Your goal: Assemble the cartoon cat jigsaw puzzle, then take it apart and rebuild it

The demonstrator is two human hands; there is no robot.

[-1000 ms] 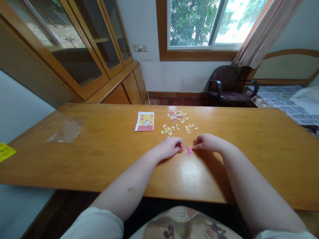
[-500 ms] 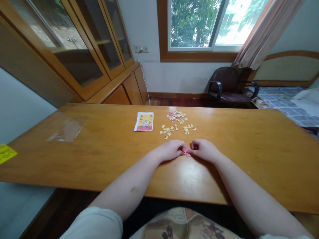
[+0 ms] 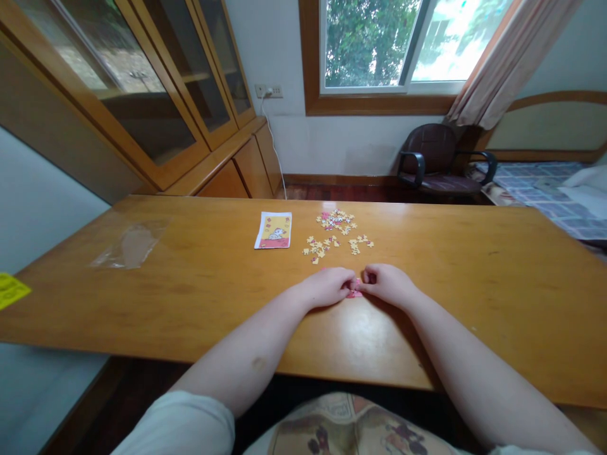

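Observation:
Pink jigsaw puzzle pieces [image 3: 355, 294] lie on the wooden table in front of me, partly covered by my fingers. My left hand [image 3: 334, 284] is closed, its fingertips pressed on the pieces from the left. From the right, my right hand [image 3: 385, 282] pinches the same pieces between curled fingers and thumb. Beyond my hands are loose yellow puzzle pieces [image 3: 320, 247], a smaller yellow group [image 3: 360, 243] and a mixed pile [image 3: 336, 220] with pink and white in it. A picture card [image 3: 274, 230] with a white animal on yellow and pink lies to the left.
A clear plastic bag [image 3: 131, 245] rests on the left of the table [image 3: 213, 278]. A yellow label [image 3: 12, 289] is at the left edge. Behind the table are a glass-door cabinet [image 3: 222, 142], a dark armchair [image 3: 431, 158] and a bed [image 3: 545, 189].
My left hand has shifted slightly right, closer to my right hand, and the gap between the pink pieces has narrowed. My right hand stays nearly in place.

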